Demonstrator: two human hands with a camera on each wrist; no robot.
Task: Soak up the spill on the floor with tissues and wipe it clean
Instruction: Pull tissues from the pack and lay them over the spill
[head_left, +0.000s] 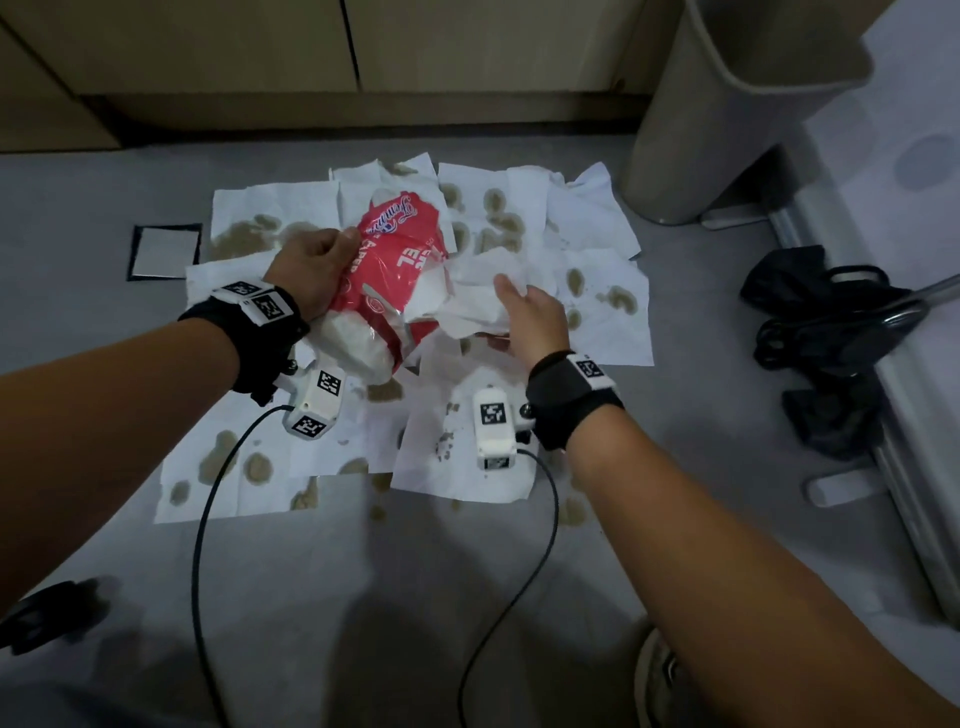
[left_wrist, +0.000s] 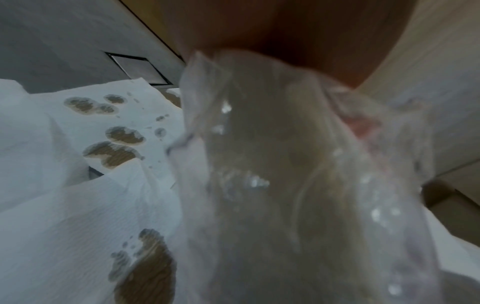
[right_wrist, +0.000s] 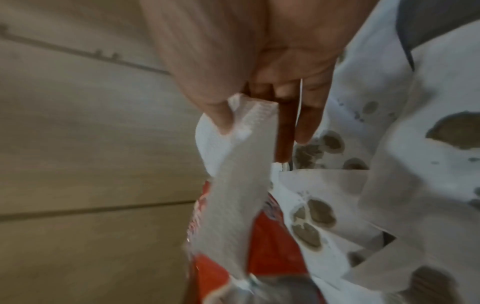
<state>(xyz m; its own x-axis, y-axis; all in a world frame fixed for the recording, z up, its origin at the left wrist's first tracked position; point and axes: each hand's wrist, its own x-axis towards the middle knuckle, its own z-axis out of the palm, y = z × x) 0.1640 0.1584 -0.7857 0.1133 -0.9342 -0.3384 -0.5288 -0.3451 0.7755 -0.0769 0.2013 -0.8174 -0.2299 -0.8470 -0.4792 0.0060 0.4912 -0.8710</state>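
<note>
Left hand (head_left: 311, 270) clutching red tissue pack (head_left: 387, 291), right hand (head_left: 535, 317) pinching white tissue (head_left: 483, 286) from it

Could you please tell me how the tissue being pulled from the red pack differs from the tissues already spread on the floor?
The pulled tissue, pinched by the right hand, is crumpled and lifted; the floor tissues lie spread flat. The pulled tissue shows no stains; the floor tissues carry brown wet blotches. It is still partly in the red pack that the left hand grips; they lie loose. Both are white paper.
</note>
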